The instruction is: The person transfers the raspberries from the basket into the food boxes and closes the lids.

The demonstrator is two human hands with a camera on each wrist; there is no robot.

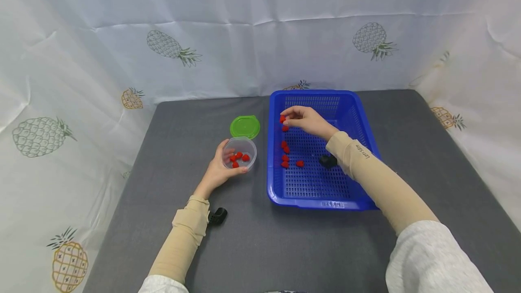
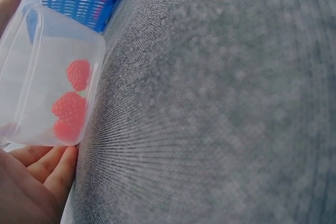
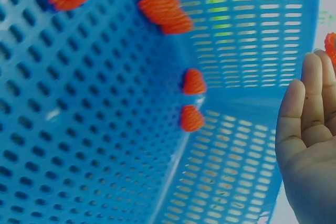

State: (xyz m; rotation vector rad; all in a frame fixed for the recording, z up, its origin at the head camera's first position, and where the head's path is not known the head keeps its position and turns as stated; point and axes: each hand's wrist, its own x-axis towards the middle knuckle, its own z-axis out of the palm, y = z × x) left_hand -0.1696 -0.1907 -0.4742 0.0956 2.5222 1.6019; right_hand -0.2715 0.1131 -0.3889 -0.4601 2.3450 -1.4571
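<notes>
Grey desk (image 1: 260, 248); mid-frame your left hand (image 1: 216, 169) wraps fingers round clear tub (image 1: 245, 144), likely steadying it; right hand (image 1: 308, 120) pinches raspberry (image 1: 282, 119), upper centre.

A dark grey tabletop (image 1: 252, 248) carries a blue rectangular perforated plastic basket (image 1: 321, 205), right of centre towards the far edge. To its left lies a round green plastic lid (image 1: 245, 127), with a clear rounded plastic container (image 1: 243, 147) standing just nearer.
</notes>
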